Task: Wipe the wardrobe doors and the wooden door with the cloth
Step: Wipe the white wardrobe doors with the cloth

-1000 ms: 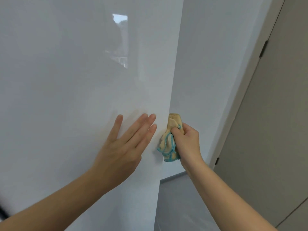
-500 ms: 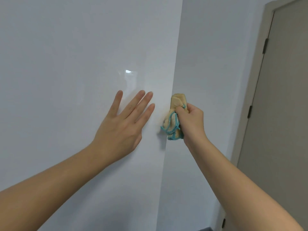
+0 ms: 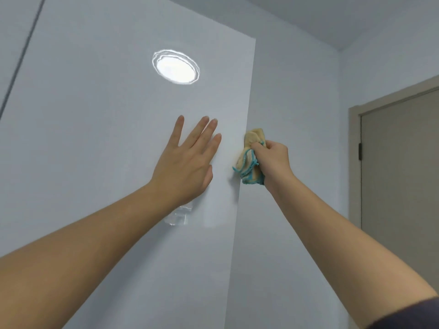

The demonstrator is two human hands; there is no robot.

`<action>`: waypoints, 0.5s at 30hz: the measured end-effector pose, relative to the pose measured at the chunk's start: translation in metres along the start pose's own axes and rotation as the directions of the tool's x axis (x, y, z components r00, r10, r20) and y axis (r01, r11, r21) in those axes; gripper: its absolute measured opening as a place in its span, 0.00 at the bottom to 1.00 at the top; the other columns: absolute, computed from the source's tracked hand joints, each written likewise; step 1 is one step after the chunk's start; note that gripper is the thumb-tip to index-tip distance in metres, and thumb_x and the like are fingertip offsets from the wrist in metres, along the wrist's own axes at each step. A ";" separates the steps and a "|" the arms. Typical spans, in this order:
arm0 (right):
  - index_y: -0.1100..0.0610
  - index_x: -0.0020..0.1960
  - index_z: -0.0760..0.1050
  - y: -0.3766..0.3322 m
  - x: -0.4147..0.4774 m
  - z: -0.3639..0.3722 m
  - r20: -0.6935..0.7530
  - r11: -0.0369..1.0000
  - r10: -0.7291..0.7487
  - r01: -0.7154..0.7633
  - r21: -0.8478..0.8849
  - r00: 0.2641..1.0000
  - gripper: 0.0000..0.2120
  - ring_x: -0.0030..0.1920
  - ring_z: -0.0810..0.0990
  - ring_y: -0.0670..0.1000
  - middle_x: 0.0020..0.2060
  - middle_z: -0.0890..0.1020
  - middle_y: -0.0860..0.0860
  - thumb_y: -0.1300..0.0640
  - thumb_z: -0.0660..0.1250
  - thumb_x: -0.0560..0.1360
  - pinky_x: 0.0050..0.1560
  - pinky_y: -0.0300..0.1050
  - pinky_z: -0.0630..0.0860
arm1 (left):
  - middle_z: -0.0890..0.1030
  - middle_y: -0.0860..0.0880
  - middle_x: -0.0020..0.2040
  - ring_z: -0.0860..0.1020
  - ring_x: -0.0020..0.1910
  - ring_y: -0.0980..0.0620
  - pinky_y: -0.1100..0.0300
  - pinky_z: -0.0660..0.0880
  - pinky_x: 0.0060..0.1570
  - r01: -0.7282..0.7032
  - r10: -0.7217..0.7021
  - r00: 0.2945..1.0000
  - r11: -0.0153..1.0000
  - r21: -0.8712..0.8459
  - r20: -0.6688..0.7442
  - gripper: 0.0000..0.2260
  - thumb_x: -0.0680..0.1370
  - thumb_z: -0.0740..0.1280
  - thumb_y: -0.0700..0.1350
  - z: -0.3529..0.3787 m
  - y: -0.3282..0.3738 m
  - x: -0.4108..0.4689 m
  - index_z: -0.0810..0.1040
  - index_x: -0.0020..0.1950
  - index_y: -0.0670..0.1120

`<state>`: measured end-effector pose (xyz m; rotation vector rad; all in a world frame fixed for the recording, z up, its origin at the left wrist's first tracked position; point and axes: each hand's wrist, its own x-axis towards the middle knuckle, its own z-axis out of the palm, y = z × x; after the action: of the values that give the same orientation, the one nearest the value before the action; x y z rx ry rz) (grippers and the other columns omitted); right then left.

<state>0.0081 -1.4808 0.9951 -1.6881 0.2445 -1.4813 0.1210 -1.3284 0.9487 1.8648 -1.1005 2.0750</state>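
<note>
a person's left hand [image 3: 187,162] lies flat with fingers [image 3: 209,129] spread wide on a glossy white wardrobe door [image 3: 95,138], while the right hand [image 3: 273,160] has its fingers closed around a bunched yellow cloth [image 3: 249,160] with blue trim, pressed at the door's right edge. a wooden door [image 3: 399,174] stands at far right.

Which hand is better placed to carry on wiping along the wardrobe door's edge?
Right. The right hand grips the cloth at the wardrobe door edge; the left hand lies flat, empty.
</note>
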 end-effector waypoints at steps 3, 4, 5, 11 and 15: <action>0.57 0.37 0.69 -0.023 0.028 0.002 0.017 0.999 -0.053 0.053 -0.010 0.998 0.03 0.35 0.70 0.53 0.34 0.70 0.54 0.61 0.61 0.69 0.37 0.48 0.71 | 0.57 0.42 0.79 0.53 0.79 0.44 0.37 0.46 0.74 0.025 -0.025 1.000 1.000 0.000 0.008 0.27 0.79 0.56 0.51 -0.001 -0.004 0.025 0.62 0.77 0.43; 0.57 0.38 0.70 -0.031 0.039 0.002 0.019 0.997 -0.073 0.074 -0.015 0.997 0.03 0.35 0.72 0.53 0.34 0.71 0.54 0.61 0.61 0.70 0.37 0.48 0.72 | 0.54 0.42 0.80 0.51 0.79 0.44 0.37 0.44 0.75 0.035 -0.034 0.999 0.999 -0.011 0.014 0.27 0.79 0.54 0.52 0.000 -0.006 0.035 0.60 0.78 0.44; 0.57 0.38 0.70 -0.037 0.047 0.003 0.020 0.996 -0.086 0.087 -0.023 0.996 0.03 0.36 0.72 0.53 0.34 0.72 0.55 0.61 0.61 0.70 0.37 0.48 0.72 | 0.52 0.43 0.80 0.48 0.79 0.45 0.38 0.42 0.75 0.048 -0.048 0.999 0.999 -0.021 0.021 0.28 0.80 0.53 0.52 0.001 -0.007 0.041 0.57 0.79 0.44; 0.54 0.30 0.61 -0.089 0.105 0.010 -0.019 0.983 -0.176 0.174 -0.057 0.984 0.15 0.36 0.70 0.52 0.31 0.69 0.53 0.62 0.63 0.71 0.37 0.44 0.68 | 0.44 0.45 0.80 0.40 0.79 0.49 0.41 0.37 0.74 0.130 -0.127 0.990 0.990 -0.046 0.058 0.28 0.82 0.48 0.54 0.007 -0.027 0.092 0.48 0.80 0.46; 0.56 0.33 0.64 -0.126 0.135 0.018 -0.101 0.973 -0.221 0.213 -0.089 0.970 0.14 0.39 0.75 0.54 0.34 0.73 0.53 0.59 0.65 0.74 0.39 0.44 0.73 | 0.45 0.47 0.81 0.43 0.79 0.50 0.42 0.39 0.75 0.186 -0.179 0.981 0.976 -0.110 0.075 0.27 0.82 0.48 0.54 0.014 -0.034 0.115 0.48 0.80 0.47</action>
<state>0.0146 -1.4809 1.1811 -1.7407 0.1822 -1.7496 0.1250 -1.3532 1.0668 1.9104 -0.9983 1.8236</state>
